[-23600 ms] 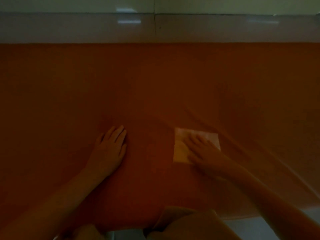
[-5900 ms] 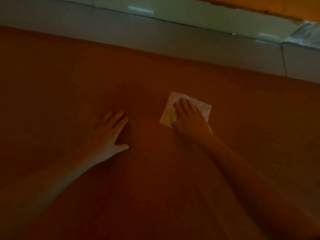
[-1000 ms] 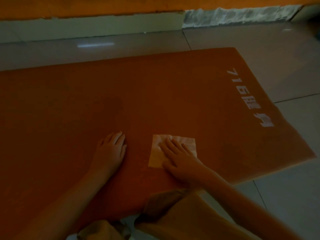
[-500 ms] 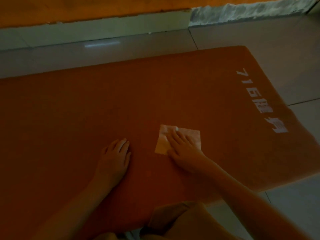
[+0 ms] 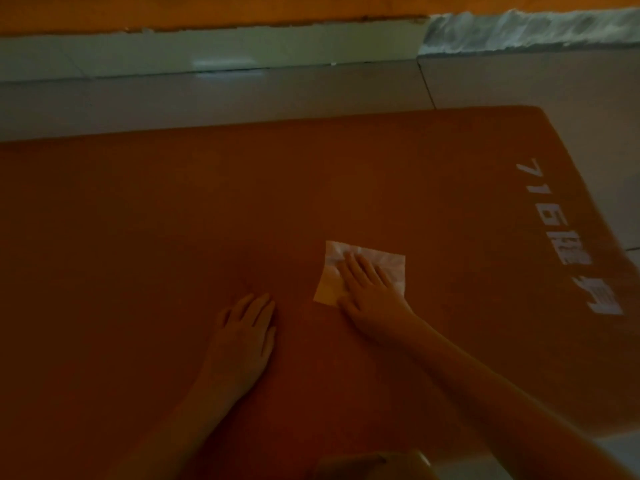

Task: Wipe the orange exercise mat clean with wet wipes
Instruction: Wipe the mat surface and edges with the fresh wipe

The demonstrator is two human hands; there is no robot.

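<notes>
The orange exercise mat (image 5: 173,220) lies flat on the floor and fills most of the dim view. A white wet wipe (image 5: 388,263) is spread on it right of centre. My right hand (image 5: 372,292) lies flat on the wipe, fingers extended, pressing it onto the mat. My left hand (image 5: 247,337) rests palm down on the bare mat to the left of the wipe, holding nothing. White printed characters (image 5: 568,237) run along the mat's right end.
Grey floor tiles (image 5: 242,95) border the mat's far edge and right end. A pale skirting (image 5: 207,50) and an orange wall run along the back. My knee (image 5: 374,465) shows at the bottom edge.
My right hand has pushed the wipe farther away from me across the mat. The left hand stays planted in the same place. The view has shifted slightly.
</notes>
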